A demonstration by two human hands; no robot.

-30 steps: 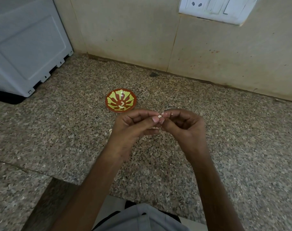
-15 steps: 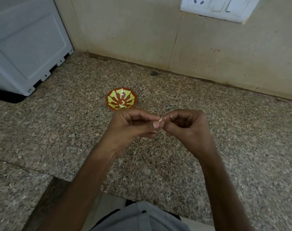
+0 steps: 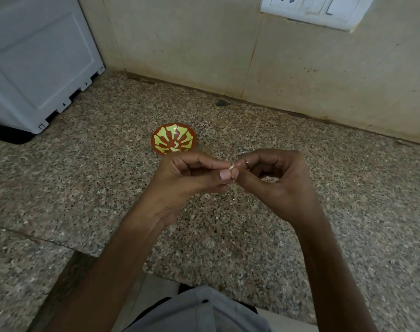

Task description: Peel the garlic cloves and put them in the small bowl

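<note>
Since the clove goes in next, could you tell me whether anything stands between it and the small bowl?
Nothing visible does. The left hand and right hand pinch the garlic clove just this side of the small bowl; only the left hand's own fingers and bare counter lie between.

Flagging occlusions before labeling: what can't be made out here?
All head view.
- garlic clove: just a pale tip shows; left hand and right hand hide the rest, peel state unclear.
- small bowl: pale bits inside too small to identify.
- switch panel: cut off by top edge.
</note>
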